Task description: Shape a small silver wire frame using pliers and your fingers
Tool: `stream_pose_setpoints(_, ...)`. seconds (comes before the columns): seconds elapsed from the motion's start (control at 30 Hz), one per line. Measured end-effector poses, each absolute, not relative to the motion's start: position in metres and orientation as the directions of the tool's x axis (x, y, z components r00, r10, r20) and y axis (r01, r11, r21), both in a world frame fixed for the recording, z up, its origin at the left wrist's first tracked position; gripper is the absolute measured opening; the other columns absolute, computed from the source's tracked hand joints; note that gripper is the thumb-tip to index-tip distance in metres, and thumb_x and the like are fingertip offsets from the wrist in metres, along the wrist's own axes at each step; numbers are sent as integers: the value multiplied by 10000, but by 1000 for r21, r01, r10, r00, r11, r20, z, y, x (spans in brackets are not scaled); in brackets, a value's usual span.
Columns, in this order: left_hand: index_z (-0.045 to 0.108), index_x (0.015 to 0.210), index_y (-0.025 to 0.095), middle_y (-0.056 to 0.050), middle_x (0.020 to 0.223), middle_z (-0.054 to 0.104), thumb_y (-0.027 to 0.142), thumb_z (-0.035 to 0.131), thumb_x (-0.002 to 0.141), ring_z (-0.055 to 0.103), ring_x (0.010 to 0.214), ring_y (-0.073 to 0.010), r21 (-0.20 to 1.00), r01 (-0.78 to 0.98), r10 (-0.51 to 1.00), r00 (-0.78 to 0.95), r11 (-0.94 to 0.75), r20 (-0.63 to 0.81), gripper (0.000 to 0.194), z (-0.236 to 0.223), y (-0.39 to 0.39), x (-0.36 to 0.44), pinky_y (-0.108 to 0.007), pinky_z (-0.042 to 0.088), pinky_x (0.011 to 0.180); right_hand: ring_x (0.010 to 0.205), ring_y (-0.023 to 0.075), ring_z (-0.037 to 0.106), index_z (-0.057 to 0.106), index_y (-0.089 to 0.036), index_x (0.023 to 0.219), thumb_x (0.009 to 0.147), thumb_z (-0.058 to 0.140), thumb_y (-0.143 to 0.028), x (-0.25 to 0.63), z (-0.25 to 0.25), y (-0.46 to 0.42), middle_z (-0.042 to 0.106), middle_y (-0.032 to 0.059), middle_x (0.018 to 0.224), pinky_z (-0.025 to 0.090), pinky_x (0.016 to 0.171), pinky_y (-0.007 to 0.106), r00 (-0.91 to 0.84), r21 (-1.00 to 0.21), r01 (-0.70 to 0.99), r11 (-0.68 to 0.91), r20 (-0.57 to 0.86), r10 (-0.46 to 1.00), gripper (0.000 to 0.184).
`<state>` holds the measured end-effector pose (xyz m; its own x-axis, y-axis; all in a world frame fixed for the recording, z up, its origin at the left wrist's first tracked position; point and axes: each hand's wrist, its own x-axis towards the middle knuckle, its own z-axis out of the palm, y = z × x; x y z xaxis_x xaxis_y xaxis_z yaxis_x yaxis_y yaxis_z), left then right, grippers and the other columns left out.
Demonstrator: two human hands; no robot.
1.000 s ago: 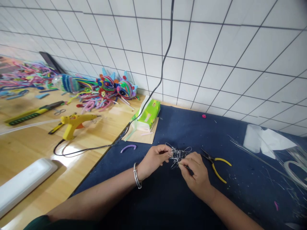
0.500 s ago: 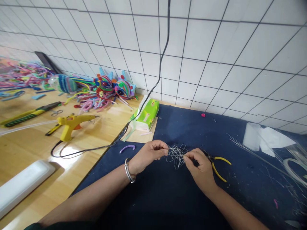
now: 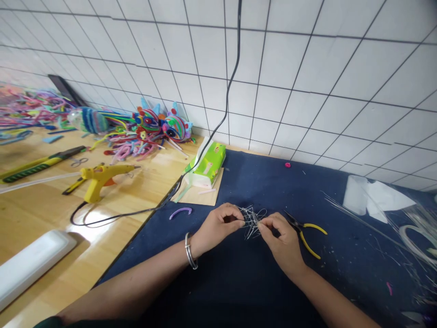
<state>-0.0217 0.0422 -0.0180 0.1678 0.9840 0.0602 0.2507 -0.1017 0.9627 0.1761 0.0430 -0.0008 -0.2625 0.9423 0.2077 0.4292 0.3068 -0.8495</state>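
Observation:
Between my two hands is a loose tangle of thin silvery wire [image 3: 251, 220], bent into many small loops. My left hand [image 3: 220, 228], with a silver bangle at its wrist, pinches the tangle's left side between thumb and fingers. From the right, my right hand [image 3: 282, 241] pinches the wire at the opposite side, fingertips close together. Just past my right hand lie pliers [image 3: 309, 234] with yellow handles, their jaws pointing up and left on the dark blue cloth [image 3: 259, 182].
A green tissue pack [image 3: 208, 166] stands on a wooden board behind my left hand. On the left are a yellow glue gun [image 3: 102, 177], a cutter [image 3: 44, 163] and pipe cleaners [image 3: 133, 148]. Wire strands [image 3: 358, 214] and white sheets [image 3: 389, 196] lie on the right. A black cable [image 3: 228, 91] hangs down.
My left hand has shifted slightly right, closer to my right hand, and its thumb now presses nearer the tangle's middle. The wire looks more bunched between the hands.

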Motion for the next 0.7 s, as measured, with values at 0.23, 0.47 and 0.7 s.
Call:
stream_pose_setpoints(0.23, 666, 795, 188, -55, 915, 558, 135, 598, 759, 544, 906, -163, 918, 333, 972, 165, -216, 169, 93, -27, 44, -10, -302, 442, 803, 689, 140, 489, 567, -193, 689, 808, 524, -199, 171, -3, 39, 513, -3, 682, 393, 702, 299, -307, -827, 433, 359, 239, 921, 128)
stream_pose_setpoints(0.47, 641, 878, 200, -58, 1006, 536, 141, 602, 750, 547, 737, -121, 881, 421, 975, 52, -217, 215, 146, -22, 44, -12, -248, 463, 621, 698, 142, 495, 579, -198, 695, 804, 520, -191, 169, -3, 38, 529, 1, 691, 391, 710, 303, -262, -795, 486, 364, 264, 928, 124)
stream_pose_setpoints(0.7, 647, 925, 207, -52, 894, 585, 165, 547, 808, 561, 833, -144, 780, 443, 897, 216, -442, 386, 160, -10, 34, -11, -272, 475, 744, 717, 149, 506, 602, -199, 734, 796, 518, -187, 169, -2, 39, 548, 6, 703, 380, 727, 320, -295, -697, 541, 471, 368, 882, 105)
